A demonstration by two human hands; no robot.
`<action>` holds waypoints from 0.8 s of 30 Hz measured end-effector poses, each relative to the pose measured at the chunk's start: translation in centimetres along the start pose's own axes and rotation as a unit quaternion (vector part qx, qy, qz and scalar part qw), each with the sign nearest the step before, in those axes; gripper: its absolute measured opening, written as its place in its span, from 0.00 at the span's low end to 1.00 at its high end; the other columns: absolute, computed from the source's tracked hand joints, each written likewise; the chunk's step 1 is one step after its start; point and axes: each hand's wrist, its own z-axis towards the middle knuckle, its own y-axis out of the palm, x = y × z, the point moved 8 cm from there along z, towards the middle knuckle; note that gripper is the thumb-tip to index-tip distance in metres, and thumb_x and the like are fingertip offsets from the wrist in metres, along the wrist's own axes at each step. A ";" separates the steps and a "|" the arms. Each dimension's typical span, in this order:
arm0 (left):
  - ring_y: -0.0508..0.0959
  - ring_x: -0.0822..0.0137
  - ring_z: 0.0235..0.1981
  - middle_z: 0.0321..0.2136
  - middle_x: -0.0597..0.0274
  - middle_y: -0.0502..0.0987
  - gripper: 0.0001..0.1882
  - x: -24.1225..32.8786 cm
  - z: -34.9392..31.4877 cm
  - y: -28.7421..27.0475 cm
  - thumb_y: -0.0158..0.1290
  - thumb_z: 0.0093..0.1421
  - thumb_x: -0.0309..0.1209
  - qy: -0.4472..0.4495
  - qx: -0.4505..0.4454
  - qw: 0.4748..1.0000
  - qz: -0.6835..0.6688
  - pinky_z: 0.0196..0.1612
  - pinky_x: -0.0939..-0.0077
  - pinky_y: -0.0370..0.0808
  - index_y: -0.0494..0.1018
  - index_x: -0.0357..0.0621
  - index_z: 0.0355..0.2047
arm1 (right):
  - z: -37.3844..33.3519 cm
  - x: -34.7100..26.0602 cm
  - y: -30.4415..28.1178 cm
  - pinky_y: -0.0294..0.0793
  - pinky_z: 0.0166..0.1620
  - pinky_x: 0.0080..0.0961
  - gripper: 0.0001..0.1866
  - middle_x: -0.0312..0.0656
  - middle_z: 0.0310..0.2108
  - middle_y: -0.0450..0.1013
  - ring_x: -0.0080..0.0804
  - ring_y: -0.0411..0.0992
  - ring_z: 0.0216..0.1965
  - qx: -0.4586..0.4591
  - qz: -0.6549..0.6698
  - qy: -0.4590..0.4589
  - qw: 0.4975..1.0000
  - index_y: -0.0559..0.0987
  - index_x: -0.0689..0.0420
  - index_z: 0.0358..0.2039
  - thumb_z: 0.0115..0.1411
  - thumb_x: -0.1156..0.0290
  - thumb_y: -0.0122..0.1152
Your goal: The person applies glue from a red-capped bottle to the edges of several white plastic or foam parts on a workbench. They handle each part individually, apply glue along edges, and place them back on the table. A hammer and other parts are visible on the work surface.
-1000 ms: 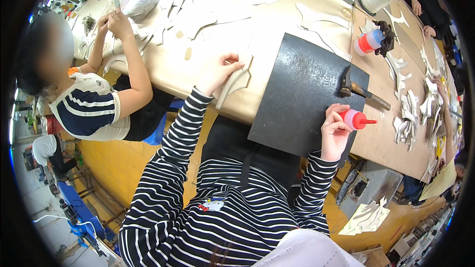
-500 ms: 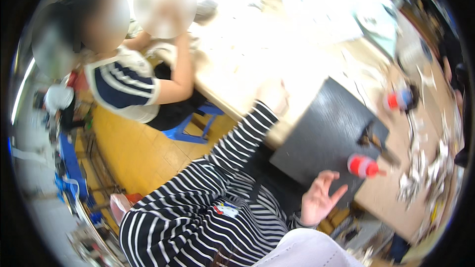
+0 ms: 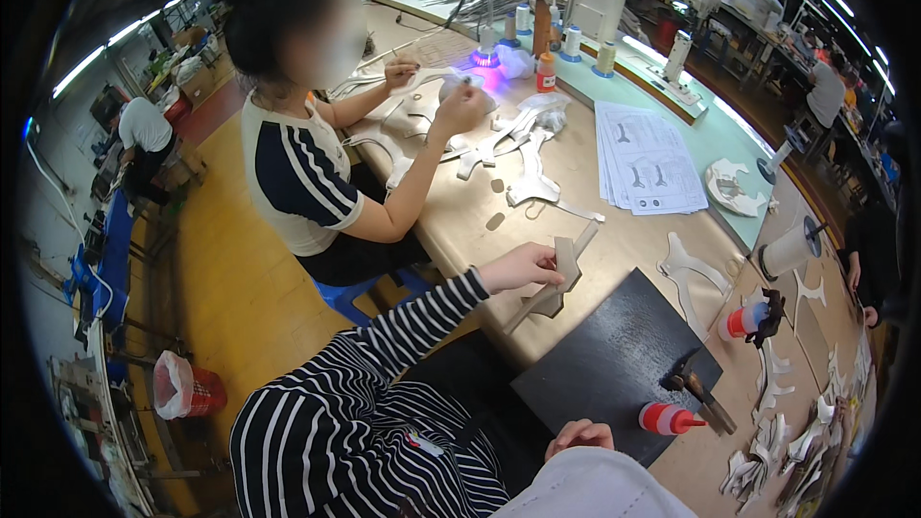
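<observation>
My left hand (image 3: 523,269) pinches the edge of a grey-beige flat cut piece (image 3: 568,273) with narrow arms, at the near edge of the table. It lies over or against the tabletop; which, I cannot tell. Lower right, my right hand (image 3: 580,435) has its fingers curled, and a white brim hides part of it. What is inside the fingers does not show. Between the hands lies a black board (image 3: 600,355). On its right side are a red-and-clear squeeze bottle (image 3: 667,419), tipped over, and a dark tool (image 3: 689,379).
A co-worker (image 3: 297,153) sits at the left, handling pale cut pieces under a purple lamp (image 3: 485,58). Printed sheets (image 3: 645,158) lie beyond the board. Another red bottle (image 3: 743,319), a thread cone (image 3: 789,251) and scrap pieces (image 3: 767,460) line the right side.
My left hand now grips the cut piece, which was not discernible in the blurred earlier frame. My right hand, spread before, has drawn down and curled, partly behind the brim. The view has shifted.
</observation>
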 end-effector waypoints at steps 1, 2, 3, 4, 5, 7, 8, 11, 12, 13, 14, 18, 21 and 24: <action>0.76 0.75 0.34 0.30 0.63 0.78 0.09 1.1 -0.9 0.3 0.55 0.56 0.25 -0.013 -0.036 0.999 -0.029 0.41 0.80 0.71 0.75 0.37 0.38 | 0.1 -0.8 -0.2 0.70 0.22 0.21 0.19 0.47 0.27 0.69 0.30 0.67 0.24 0.014 -0.052 -0.006 0.999 0.71 0.65 0.36 0.59 0.59 0.59; 0.75 0.77 0.35 0.31 0.66 0.78 0.08 2.5 -1.7 1.1 0.53 0.58 0.23 -0.014 -0.074 0.995 -0.065 0.42 0.82 0.70 0.75 0.37 0.39 | 0.4 -1.6 -0.8 0.70 0.21 0.21 0.18 0.48 0.27 0.69 0.30 0.67 0.24 0.044 -0.069 -0.019 0.996 0.71 0.65 0.36 0.60 0.60 0.58; 0.75 0.78 0.35 0.31 0.67 0.77 0.08 3.6 -2.5 2.3 0.53 0.57 0.23 -0.021 -0.116 0.990 -0.076 0.43 0.82 0.70 0.75 0.36 0.38 | 0.7 -2.4 -1.4 0.69 0.21 0.20 0.17 0.48 0.28 0.69 0.29 0.67 0.24 0.072 -0.086 -0.032 0.993 0.71 0.65 0.35 0.60 0.61 0.58; 0.75 0.78 0.35 0.31 0.67 0.77 0.08 4.8 -3.5 3.5 0.54 0.57 0.23 -0.015 -0.159 0.983 -0.093 0.43 0.83 0.70 0.75 0.36 0.38 | 1.2 -3.1 -1.8 0.69 0.20 0.20 0.16 0.48 0.29 0.70 0.29 0.67 0.24 0.088 -0.101 -0.048 0.990 0.71 0.64 0.35 0.60 0.61 0.57; 0.74 0.78 0.35 0.31 0.67 0.77 0.08 6.4 -4.6 4.7 0.54 0.56 0.22 0.020 -0.211 0.970 -0.122 0.44 0.83 0.69 0.75 0.36 0.38 | 1.4 -3.7 -2.4 0.70 0.27 0.19 0.14 0.46 0.31 0.70 0.28 0.68 0.27 0.130 -0.108 -0.062 0.984 0.72 0.64 0.35 0.61 0.63 0.55; 0.73 0.80 0.34 0.31 0.69 0.77 0.09 7.7 -5.9 8.1 0.57 0.55 0.25 0.024 -0.296 0.945 -0.138 0.41 0.84 0.70 0.75 0.35 0.36 | 2.7 -3.6 -2.0 0.70 0.34 0.19 0.14 0.44 0.35 0.69 0.27 0.68 0.31 0.136 -0.261 -0.075 0.953 0.73 0.65 0.37 0.61 0.66 0.54; 0.74 0.80 0.34 0.31 0.68 0.77 0.09 7.6 -6.2 9.9 0.58 0.55 0.25 0.006 -0.310 0.941 -0.134 0.41 0.84 0.70 0.75 0.35 0.35 | 3.4 -3.5 -1.5 0.69 0.37 0.19 0.13 0.43 0.36 0.69 0.27 0.68 0.33 0.131 -0.329 -0.091 0.931 0.73 0.66 0.39 0.61 0.67 0.54; 0.75 0.78 0.35 0.32 0.65 0.77 0.22 7.7 -7.0 14.1 0.58 0.52 0.22 -0.014 -0.356 0.910 -0.214 0.42 0.84 0.70 0.66 0.36 0.47 | 3.9 -2.4 -0.5 0.66 0.51 0.23 0.21 0.43 0.50 0.65 0.31 0.68 0.50 0.135 -0.283 -0.057 0.948 0.73 0.67 0.47 0.55 0.70 0.63; 0.75 0.78 0.35 0.31 0.64 0.77 0.24 7.7 -7.1 14.7 0.58 0.52 0.22 -0.021 -0.354 0.903 -0.243 0.42 0.84 0.70 0.63 0.36 0.49 | 3.9 -2.2 -0.4 0.66 0.51 0.24 0.23 0.43 0.51 0.64 0.32 0.67 0.52 0.144 -0.282 -0.029 0.948 0.72 0.67 0.49 0.54 0.70 0.65; 0.75 0.79 0.34 0.31 0.64 0.77 0.23 7.9 -7.1 15.2 0.58 0.52 0.21 -0.012 -0.367 0.893 -0.262 0.41 0.84 0.70 0.62 0.37 0.47 | 4.0 -2.4 0.5 0.66 0.51 0.24 0.26 0.42 0.52 0.64 0.31 0.66 0.52 0.104 -0.274 -0.038 0.955 0.70 0.67 0.51 0.53 0.71 0.65; 0.75 0.79 0.34 0.30 0.64 0.76 0.22 7.9 -7.3 15.8 0.57 0.52 0.21 -0.015 -0.380 0.884 -0.272 0.40 0.84 0.70 0.61 0.38 0.45 | 3.8 -2.8 1.4 0.65 0.52 0.24 0.29 0.42 0.52 0.63 0.31 0.66 0.52 0.068 -0.265 -0.045 0.961 0.69 0.66 0.53 0.52 0.71 0.66; 0.74 0.80 0.32 0.29 0.64 0.76 0.17 7.1 -8.4 17.1 0.57 0.53 0.21 -0.065 -0.434 0.874 -0.208 0.36 0.86 0.69 0.58 0.42 0.35 | 2.1 -4.5 0.3 0.61 0.55 0.26 0.45 0.40 0.50 0.61 0.30 0.63 0.52 0.204 -0.251 -0.090 0.942 0.59 0.61 0.61 0.45 0.68 0.73; 0.76 0.77 0.33 0.32 0.62 0.77 0.18 6.3 -8.2 17.0 0.60 0.53 0.26 -0.128 -0.404 0.873 -0.240 0.37 0.85 0.71 0.64 0.38 0.39 | 0.5 -7.2 0.8 0.56 0.59 0.30 0.57 0.40 0.50 0.61 0.32 0.62 0.52 0.260 -0.388 -0.200 0.861 0.52 0.62 0.64 0.39 0.62 0.78; 0.73 0.81 0.31 0.27 0.71 0.71 0.16 6.3 -8.7 18.1 0.58 0.56 0.30 -0.180 -0.456 0.821 -0.292 0.38 0.86 0.72 0.65 0.42 0.40 | -0.3 -6.6 -0.4 0.59 0.52 0.23 0.51 0.37 0.48 0.65 0.25 0.62 0.46 0.246 -0.296 -0.059 0.921 0.56 0.64 0.63 0.42 0.65 0.74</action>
